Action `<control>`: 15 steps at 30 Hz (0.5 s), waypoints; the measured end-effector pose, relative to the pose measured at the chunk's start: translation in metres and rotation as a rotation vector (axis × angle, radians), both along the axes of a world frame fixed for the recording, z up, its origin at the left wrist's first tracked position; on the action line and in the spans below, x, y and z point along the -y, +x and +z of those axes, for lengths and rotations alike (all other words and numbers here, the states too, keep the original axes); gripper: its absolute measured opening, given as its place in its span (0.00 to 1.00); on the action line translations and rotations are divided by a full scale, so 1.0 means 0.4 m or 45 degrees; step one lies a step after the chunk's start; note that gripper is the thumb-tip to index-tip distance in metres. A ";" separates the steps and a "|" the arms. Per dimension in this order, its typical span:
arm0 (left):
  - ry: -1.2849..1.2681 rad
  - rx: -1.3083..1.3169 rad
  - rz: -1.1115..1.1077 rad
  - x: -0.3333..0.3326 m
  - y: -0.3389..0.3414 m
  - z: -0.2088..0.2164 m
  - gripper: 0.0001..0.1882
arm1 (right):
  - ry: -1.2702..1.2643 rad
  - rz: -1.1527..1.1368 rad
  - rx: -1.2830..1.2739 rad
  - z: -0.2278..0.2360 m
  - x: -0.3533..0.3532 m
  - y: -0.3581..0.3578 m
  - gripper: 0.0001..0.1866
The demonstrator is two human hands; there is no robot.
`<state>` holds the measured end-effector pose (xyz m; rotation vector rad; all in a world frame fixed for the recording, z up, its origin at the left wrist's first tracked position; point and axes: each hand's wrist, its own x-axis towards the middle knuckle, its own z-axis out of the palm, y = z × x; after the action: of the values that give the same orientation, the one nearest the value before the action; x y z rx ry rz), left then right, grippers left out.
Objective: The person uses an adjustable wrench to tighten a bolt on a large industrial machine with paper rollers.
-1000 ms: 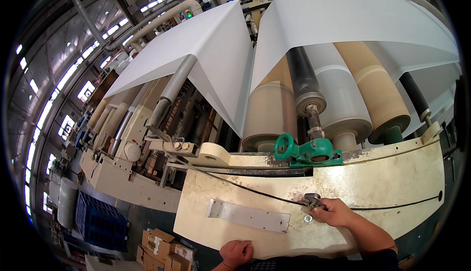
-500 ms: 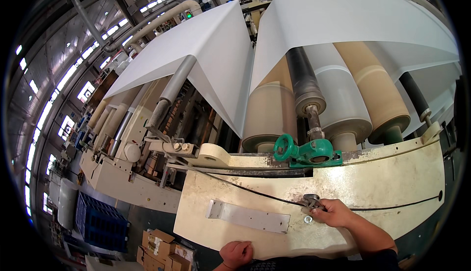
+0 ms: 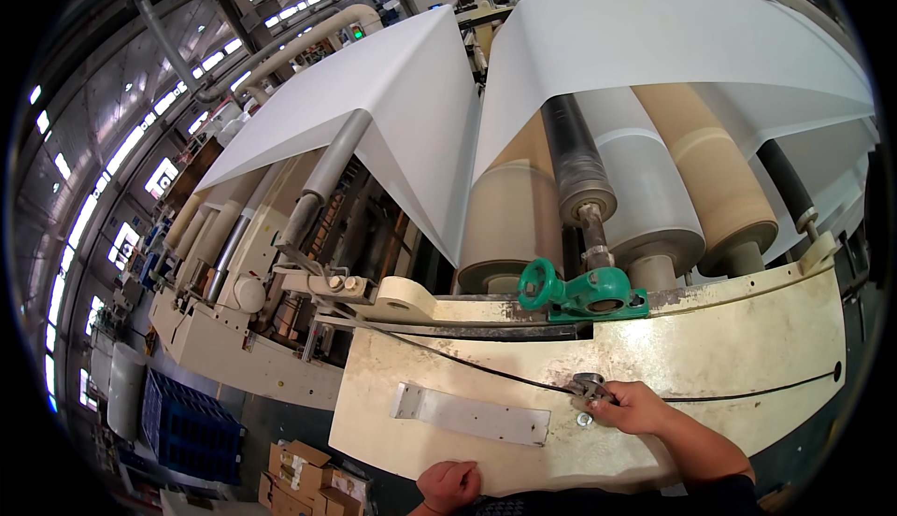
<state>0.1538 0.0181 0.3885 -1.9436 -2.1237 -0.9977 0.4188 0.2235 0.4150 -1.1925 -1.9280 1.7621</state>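
My right hand [image 3: 637,408] is closed round a small grey metal fitting [image 3: 587,387], whose exact kind I cannot make out. It lies along a black cable [image 3: 467,363] that crosses the cream machine panel [image 3: 729,357]. Just below the fingers, a shiny bolt head [image 3: 584,419] sits on the panel. My left hand [image 3: 450,484], curled into a fist, rests at the panel's near edge with nothing visible in it. Between the hands and toward the left, a bent flat metal bracket [image 3: 472,414] lies on the panel.
Behind the panel stands a green handwheel bracket [image 3: 593,293]. Beyond it are large rollers [image 3: 654,198] under a wide white web [image 3: 654,39]. An opening in the frame exposes machinery [image 3: 346,207] on the left. Cardboard boxes [image 3: 313,479] and a blue crate [image 3: 192,422] stand lower left.
The view has shifted very slightly. Both hands keep their places, the right one still on the metal fitting.
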 end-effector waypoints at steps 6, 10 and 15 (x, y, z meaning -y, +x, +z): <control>-0.007 0.035 -0.013 0.002 -0.004 -0.007 0.02 | -0.014 0.004 0.034 0.001 0.001 -0.003 0.15; -0.017 0.074 -0.026 -0.001 -0.001 0.002 0.02 | -0.012 0.007 0.028 -0.006 0.002 -0.002 0.15; -0.015 0.056 -0.011 0.000 0.001 0.000 0.02 | -0.012 0.024 0.026 -0.006 0.000 -0.002 0.14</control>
<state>0.1542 0.0183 0.3886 -1.9561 -2.1504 -1.0413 0.4182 0.2234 0.4128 -1.2045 -1.9507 1.7769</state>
